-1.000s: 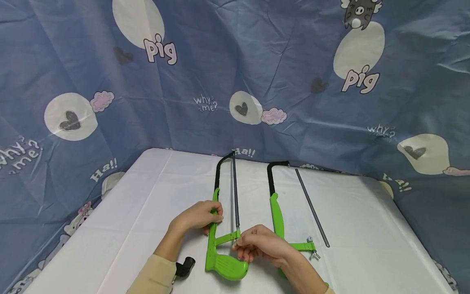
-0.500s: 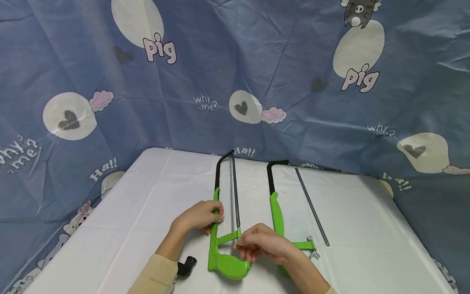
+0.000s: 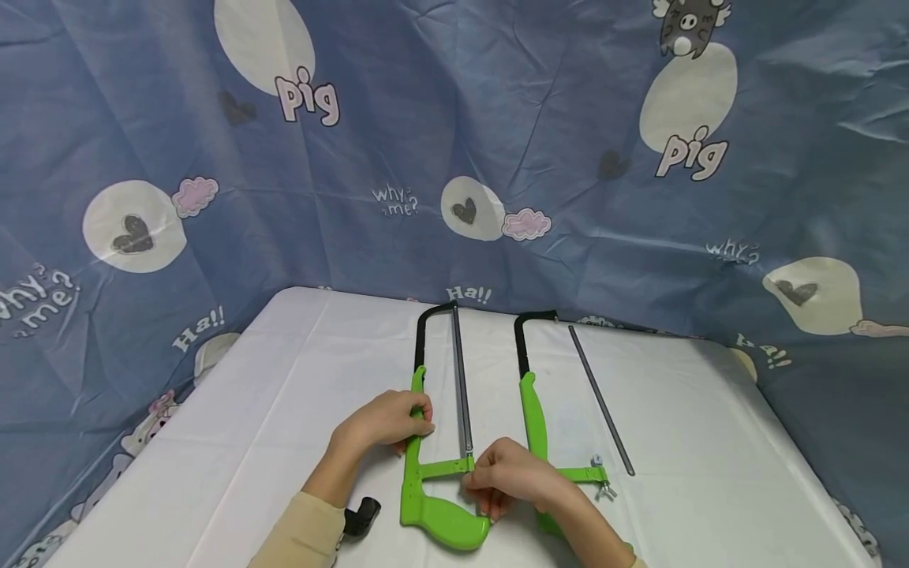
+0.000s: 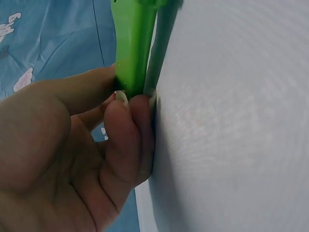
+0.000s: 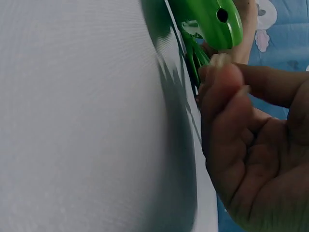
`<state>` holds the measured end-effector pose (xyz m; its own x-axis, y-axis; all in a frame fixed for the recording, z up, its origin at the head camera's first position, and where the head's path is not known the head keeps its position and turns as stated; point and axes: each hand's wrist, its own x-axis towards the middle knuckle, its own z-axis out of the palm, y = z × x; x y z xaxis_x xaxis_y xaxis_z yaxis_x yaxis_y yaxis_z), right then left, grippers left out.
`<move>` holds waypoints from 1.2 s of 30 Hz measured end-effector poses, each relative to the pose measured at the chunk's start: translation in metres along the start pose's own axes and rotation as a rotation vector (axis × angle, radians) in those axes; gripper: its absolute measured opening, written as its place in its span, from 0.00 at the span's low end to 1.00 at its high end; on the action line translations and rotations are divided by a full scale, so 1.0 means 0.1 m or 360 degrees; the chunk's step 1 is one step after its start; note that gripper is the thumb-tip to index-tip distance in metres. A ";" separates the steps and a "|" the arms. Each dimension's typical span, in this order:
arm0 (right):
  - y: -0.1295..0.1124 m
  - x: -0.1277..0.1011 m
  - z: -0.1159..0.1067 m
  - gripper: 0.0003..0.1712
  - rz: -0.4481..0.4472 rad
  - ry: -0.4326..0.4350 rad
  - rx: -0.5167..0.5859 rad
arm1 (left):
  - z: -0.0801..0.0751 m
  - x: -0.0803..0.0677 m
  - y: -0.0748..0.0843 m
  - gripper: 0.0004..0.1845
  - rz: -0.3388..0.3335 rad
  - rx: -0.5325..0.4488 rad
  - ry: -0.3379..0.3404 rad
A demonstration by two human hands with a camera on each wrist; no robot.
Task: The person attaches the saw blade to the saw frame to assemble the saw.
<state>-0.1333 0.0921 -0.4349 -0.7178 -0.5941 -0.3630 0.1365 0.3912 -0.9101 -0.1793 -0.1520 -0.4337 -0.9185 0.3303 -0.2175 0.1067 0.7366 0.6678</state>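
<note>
A hacksaw with a green handle (image 3: 454, 524) and black front frame (image 3: 420, 339) lies mid-table, its grey blade (image 3: 463, 386) fitted from the front tip to the green crossbar (image 3: 443, 468). My left hand (image 3: 387, 420) grips the green grip section between thumb and fingers; in the left wrist view the fingertips (image 4: 123, 111) close on its edge, against the white cloth. At the crossbar's end, my right hand (image 3: 513, 475) pinches the blade-tension wing nut, which the fingers hide. The right wrist view shows those fingertips (image 5: 224, 72) beside the green handle end.
To the right lies a second green hacksaw frame (image 3: 534, 418) without a blade, with a silver wing nut (image 3: 607, 491) on its crossbar. A loose grey blade (image 3: 602, 402) rests beyond it. Near my left sleeve is a black curved piece (image 3: 363, 517). A blue printed cloth hangs behind.
The hacksaw has rolled slightly: its front tip sits lower, the crossbar and handle end have shifted right, and more of the blade's flat side shows. My right hand has moved slightly right with it.
</note>
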 end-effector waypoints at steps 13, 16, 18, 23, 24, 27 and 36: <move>0.06 0.01 0.01 0.17 0.0015 0.0047 -0.0125 | 0.00 0.01 -0.02 0.06 0.0000 -0.0001 0.0000; 0.06 0.01 -0.02 0.16 0.0037 0.0003 -0.0088 | -0.01 0.02 -0.02 0.06 0.0006 -0.0006 0.0002; 0.06 0.00 -0.04 0.16 0.0053 -0.0029 -0.0056 | -0.01 0.02 -0.01 0.06 0.0008 -0.0009 0.0004; 0.06 0.00 -0.06 0.17 0.0061 -0.0076 -0.0040 | -0.01 0.02 -0.01 0.06 -0.0001 -0.0012 0.0003; 0.06 0.00 -0.06 0.17 0.0063 -0.0079 -0.0047 | -0.01 0.02 -0.01 0.06 -0.0005 -0.0010 0.0003; 0.05 -0.01 -0.06 0.17 0.0064 -0.0082 -0.0067 | -0.01 0.02 -0.01 0.06 -0.0013 -0.0012 0.0003; 0.03 -0.03 -0.07 0.18 0.0040 -0.0014 -0.0243 | 0.01 -0.02 0.02 0.06 -0.0035 0.0015 0.0017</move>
<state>-0.1357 0.0996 -0.4348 -0.7092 -0.5888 -0.3877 0.0484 0.5080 -0.8600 -0.1766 -0.1503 -0.4325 -0.9247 0.3075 -0.2244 0.0899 0.7492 0.6563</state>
